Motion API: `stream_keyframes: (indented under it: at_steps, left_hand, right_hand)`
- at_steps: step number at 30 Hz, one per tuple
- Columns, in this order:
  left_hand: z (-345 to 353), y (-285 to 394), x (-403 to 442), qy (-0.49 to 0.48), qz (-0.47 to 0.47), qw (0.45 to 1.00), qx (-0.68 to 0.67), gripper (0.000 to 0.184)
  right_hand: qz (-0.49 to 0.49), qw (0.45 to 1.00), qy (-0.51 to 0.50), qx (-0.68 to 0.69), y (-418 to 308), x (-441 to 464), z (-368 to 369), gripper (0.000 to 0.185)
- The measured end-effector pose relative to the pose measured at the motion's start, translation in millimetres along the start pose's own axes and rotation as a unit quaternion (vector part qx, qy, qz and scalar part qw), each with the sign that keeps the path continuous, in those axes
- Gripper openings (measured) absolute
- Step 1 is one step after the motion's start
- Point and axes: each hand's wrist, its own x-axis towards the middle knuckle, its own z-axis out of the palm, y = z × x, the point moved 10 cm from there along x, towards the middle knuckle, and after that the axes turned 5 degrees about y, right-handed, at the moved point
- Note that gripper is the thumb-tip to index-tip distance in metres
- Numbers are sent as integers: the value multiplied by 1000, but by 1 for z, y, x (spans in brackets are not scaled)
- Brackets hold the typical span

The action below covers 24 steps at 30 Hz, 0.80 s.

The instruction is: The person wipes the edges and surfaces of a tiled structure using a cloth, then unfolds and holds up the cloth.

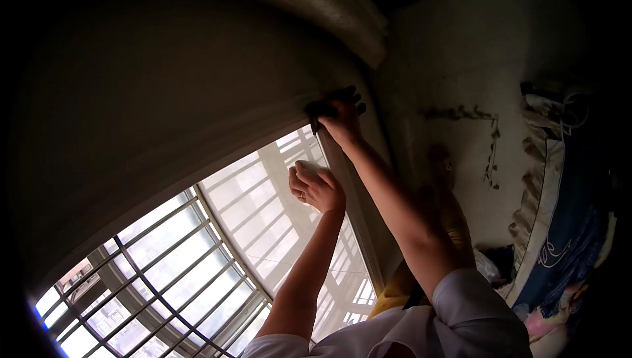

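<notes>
My left hand (318, 190), with a ring on one finger, is curled against the glossy white side panel of the window recess (263, 193). Under its fingers and palm shows a whitish pad or cloth (301, 166), mostly covered by the hand. Higher up, my right hand (339, 121) is bent over the top corner of the recess, beside the panel's edge. Something black (316, 109) lies at its fingers, with a small pointed end hanging down. The fingertips are too dark to separate from it.
A barred window (171, 266) fills the lower left. Dark wall (164, 81) surrounds the recess, with a pale patterned fabric (309, 2) above. To the right are a dark vine-like string (490, 141), and a bed edge with blue fabric (559, 239).
</notes>
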Motion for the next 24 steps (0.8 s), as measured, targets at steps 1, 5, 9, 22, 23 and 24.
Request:
stream_keyframes:
  at_steps: [1,5,9,22,23,24]
  left_hand:
    - [0,1,0,-6,-6,1000,1,59]
    - [0,2,2,0,4,1000,-6,59]
    - [1,1,2,-7,-5,1000,-9,59]
    - [0,2,-1,-13,0,1000,-9,59]
    - [-2,6,2,-6,12,1000,-9,59]
    - [-3,8,5,-3,13,1000,-11,59]
  right_hand:
    - [-3,1000,-1,1,1,1,-2,23]
    - [-76,997,-32,-3,-49,-12,6,14]
    - [-30,997,-36,64,-49,-20,8,18]
    - [-11,987,-158,19,-41,9,20,9]
    - [-14,987,-157,20,-44,11,19,9]
    - [18,984,-167,51,-42,13,22,9]
